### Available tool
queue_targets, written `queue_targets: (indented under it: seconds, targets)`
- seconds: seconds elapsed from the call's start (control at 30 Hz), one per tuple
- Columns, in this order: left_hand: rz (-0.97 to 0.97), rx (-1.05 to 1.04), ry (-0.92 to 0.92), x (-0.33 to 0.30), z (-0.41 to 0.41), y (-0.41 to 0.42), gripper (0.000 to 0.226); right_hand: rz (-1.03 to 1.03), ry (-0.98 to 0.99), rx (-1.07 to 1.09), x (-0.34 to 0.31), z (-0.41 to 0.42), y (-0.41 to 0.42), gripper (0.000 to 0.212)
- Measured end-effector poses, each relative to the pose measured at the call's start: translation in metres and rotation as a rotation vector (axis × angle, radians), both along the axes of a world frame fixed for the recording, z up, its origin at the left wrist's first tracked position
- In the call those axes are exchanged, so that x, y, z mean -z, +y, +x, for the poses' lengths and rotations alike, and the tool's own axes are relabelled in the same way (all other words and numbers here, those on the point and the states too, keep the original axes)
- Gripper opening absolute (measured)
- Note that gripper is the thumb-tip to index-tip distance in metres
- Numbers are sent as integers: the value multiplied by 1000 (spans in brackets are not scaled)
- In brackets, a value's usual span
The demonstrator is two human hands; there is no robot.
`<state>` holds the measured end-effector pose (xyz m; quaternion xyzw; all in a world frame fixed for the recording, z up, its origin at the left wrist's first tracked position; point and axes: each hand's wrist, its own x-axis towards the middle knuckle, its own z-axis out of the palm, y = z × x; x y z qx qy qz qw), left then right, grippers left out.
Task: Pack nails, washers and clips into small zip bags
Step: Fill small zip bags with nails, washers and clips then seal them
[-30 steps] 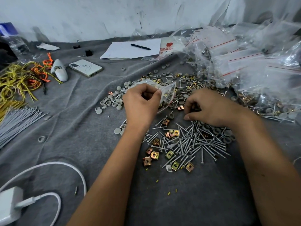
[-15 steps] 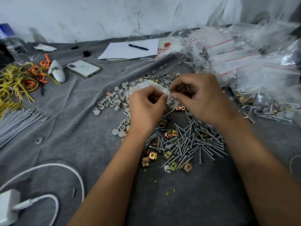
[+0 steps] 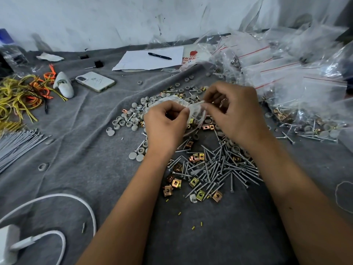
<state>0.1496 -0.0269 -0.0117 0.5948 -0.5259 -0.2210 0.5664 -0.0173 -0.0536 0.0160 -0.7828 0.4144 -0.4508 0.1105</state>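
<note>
Overhead, both hands are pinching one small zip bag [image 3: 194, 109] between them: left hand [image 3: 165, 124] gripping its left edge, right hand [image 3: 236, 113] its mouth. Nails [image 3: 219, 169] and clips [image 3: 172, 185] are lying just below the wrists, washers [image 3: 129, 119] left of the left hand.

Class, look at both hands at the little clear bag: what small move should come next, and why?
Probably drop the pinched pieces in. The left hand pinches the small zip bag by its top edge, the right hand holds small parts at its mouth, and the bag looks open, above the loose nails.
</note>
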Motion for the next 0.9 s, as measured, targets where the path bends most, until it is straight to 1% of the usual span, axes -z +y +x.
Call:
queue_targets:
  seconds: [0.07,0.17,0.27,0.5,0.63,0.73,0.8,0.9]
  targets:
    - [7,-8,0,-1,0,0,16,54,41,68,1,-5,-4,12]
    - [4,-19,-3,-1,0,1,15,243,257,118,6,-14,-11,14]
    - [-9,-15,5,-1,1,1,14,344,426,104,10,-18,-13,21]
    - [-1,-20,9,0,2,0,12,379,530,134,10,-11,-12,11]
    - [-6,-14,-2,1,2,0,13,349,555,132,10,-6,-8,11]
    - [-7,-12,-1,2,2,-1,14,244,538,114,12,0,-5,14]
    - [-14,-11,9,3,3,-2,17,169,459,98,11,3,-3,11]
    - [-33,-4,20,4,3,-2,21,81,255,117,7,5,-2,6]
